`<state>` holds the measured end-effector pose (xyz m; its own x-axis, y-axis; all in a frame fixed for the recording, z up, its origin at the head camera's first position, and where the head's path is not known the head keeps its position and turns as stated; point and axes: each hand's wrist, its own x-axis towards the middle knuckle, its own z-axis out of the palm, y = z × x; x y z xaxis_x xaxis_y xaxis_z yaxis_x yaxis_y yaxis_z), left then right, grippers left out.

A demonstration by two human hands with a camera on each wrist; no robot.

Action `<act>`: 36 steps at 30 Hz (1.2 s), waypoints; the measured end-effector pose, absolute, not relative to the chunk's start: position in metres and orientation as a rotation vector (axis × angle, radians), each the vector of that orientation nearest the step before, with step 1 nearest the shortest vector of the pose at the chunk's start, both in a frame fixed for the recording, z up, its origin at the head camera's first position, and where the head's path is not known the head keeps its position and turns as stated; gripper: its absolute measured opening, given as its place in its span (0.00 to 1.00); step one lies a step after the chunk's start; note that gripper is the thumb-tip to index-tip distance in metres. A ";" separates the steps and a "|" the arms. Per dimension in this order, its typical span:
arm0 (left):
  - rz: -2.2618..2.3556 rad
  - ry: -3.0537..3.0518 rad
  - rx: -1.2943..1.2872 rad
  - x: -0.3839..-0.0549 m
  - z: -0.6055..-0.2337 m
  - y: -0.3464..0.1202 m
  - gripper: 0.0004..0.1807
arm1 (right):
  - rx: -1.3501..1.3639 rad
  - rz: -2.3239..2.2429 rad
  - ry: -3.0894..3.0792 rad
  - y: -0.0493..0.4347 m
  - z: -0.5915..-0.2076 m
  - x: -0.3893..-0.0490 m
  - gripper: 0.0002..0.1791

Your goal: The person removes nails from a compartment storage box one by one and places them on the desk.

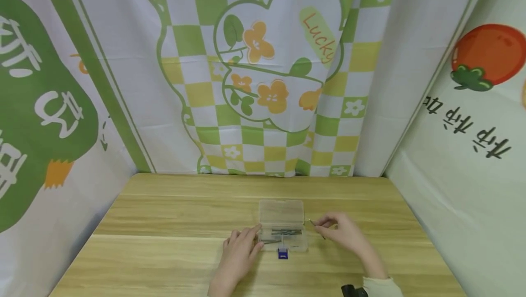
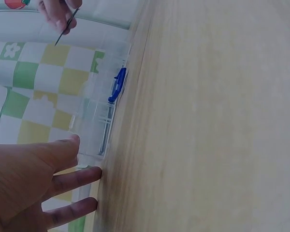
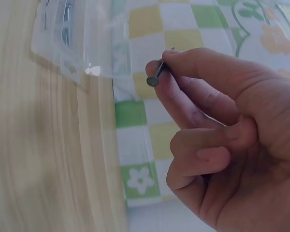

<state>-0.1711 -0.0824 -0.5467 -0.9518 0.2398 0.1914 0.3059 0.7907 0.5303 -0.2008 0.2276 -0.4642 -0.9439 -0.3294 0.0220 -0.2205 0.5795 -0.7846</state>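
A clear plastic box [image 1: 305, 244] lies on the table with its lid [image 1: 281, 212] laid back behind it. Several dark nails [image 1: 287, 232] are in its rear compartment, and at least one more lies in the front left one. At the box's left end rests my left hand [image 1: 240, 251], fingers extended and touching its side. My right hand [image 1: 339, 231] is raised just right of the box. Between thumb and fingertip it pinches a nail [image 3: 153, 81], whose flat head shows in the right wrist view.
A blue latch [image 1: 282, 254] sits at the middle of the box's front. The wood-grain table [image 1: 172, 224] extends around the box. Behind it hangs a green and yellow checked cloth [image 1: 263, 151], with printed cloths at both sides.
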 end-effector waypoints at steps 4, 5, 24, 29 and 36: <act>-0.880 -2.857 -0.430 -0.171 -0.544 -0.081 0.27 | -0.426 -1.311 2.708 0.240 -0.466 -0.193 0.09; -0.882 -2.855 -0.428 -0.171 -0.543 -0.081 0.27 | -0.406 -1.317 2.708 0.243 -0.466 -0.192 0.09; -0.887 -2.868 -0.452 -0.170 -0.539 -0.082 0.28 | -0.104 -1.264 2.670 0.286 -0.489 -0.165 0.10; -0.888 -2.868 -0.469 -0.171 -0.541 -0.084 0.27 | -0.014 -1.239 2.688 0.288 -0.493 -0.160 0.09; -0.909 -2.848 -0.501 -0.172 -0.541 -0.085 0.27 | 0.112 -1.193 2.727 0.291 -0.502 -0.156 0.10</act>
<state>-0.1717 -0.0854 -0.5407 -0.9396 0.2764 0.2020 0.3423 0.7664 0.5436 -0.1564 0.2913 -0.5021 -0.9840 0.0035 -0.1784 0.1334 0.6784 -0.7225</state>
